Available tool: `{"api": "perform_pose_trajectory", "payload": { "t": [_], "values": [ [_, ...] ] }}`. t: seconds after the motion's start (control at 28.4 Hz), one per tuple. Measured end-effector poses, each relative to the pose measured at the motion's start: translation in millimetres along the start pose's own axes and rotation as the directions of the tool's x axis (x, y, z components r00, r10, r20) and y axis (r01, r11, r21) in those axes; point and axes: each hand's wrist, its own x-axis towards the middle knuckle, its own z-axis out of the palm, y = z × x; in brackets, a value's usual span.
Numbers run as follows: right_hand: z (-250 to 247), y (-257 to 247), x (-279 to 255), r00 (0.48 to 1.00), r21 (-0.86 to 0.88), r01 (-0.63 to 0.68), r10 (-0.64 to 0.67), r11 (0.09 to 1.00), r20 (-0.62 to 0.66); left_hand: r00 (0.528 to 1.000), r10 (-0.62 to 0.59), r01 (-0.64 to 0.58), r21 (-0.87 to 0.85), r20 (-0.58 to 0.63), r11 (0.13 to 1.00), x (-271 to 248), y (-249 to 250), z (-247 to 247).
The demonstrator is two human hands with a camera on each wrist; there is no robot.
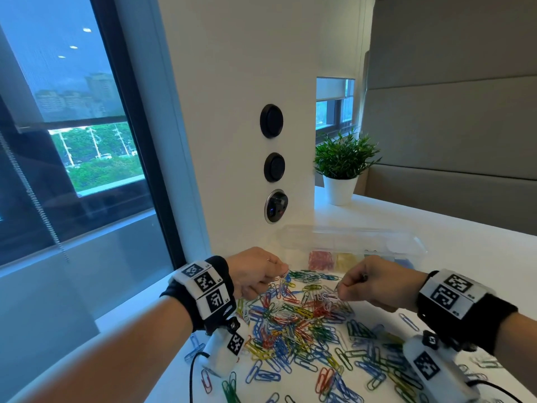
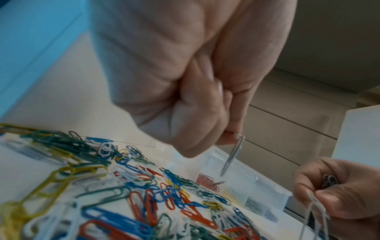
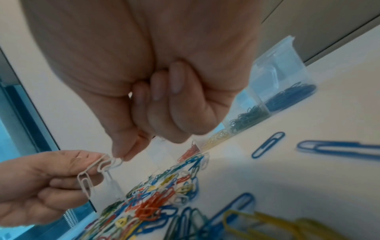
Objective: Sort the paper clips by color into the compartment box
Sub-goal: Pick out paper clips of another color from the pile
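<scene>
Near edge: loose blue clips (image 1: 266, 373) and green ones lie closest to the camera at 6 o'clock, on the white table (image 1: 436, 228).
Pile: the big mixed heap of paper clips (image 1: 296, 315) sits dead centre, red, blue, green, yellow and white all tangled together.
Left hand: left hand (image 1: 255, 271) hovers at 10 o'clock of the heap, fingers curled in, thumb and forefinger pinching white clips (image 3: 86, 178) that dangle from it.
Right hand: right hand (image 1: 374, 283) at 2 o'clock of the heap, fingers curled tight, fingertips nipping a pale clip; in its wrist view that clip touches the left hand's bunch, and whether they are hooked together I cannot tell.
Box: the clear compartment box (image 1: 406, 245) lies at 12 o'clock, just beyond both hands, lid up.
Sorted so far: red (image 3: 190, 152), yellow, green and blue (image 3: 292, 95) each have a compartment with clips in it.
Still to go: plenty, I reckon; most of the clips look unsorted, and no white ones show in the box that I can make out.
</scene>
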Motion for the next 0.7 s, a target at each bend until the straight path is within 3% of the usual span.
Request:
{"api": "perform_pose_trajectory", "payload": {
  "t": [0.18,0.46,0.6,0.7],
  "values": [
    [-0.8,-3.8,-12.9,1.000,0.053,-0.014,0.016,0.999,-0.027,1.000,-0.002,0.002,0.014,-0.011,1.000,-10.8,10.6,6.6],
    [-31.9,-13.6,-12.1,0.950,0.111,-0.057,0.089,0.992,-0.299,0.991,0.036,-0.031,0.039,-0.132,0.999,-9.6,45.3,5.1],
    [-50.4,-16.0,-0.6,0.936,0.219,-0.081,0.150,0.972,-0.318,0.988,0.045,-0.038,0.050,-0.150,0.998,9.0,67.5,6.7],
    [-62.1,-18.3,15.7,0.933,0.278,-0.118,0.202,0.953,-0.298,0.967,0.085,-0.074,0.051,-0.241,0.996,30.0,80.6,6.5]
  ]
}}
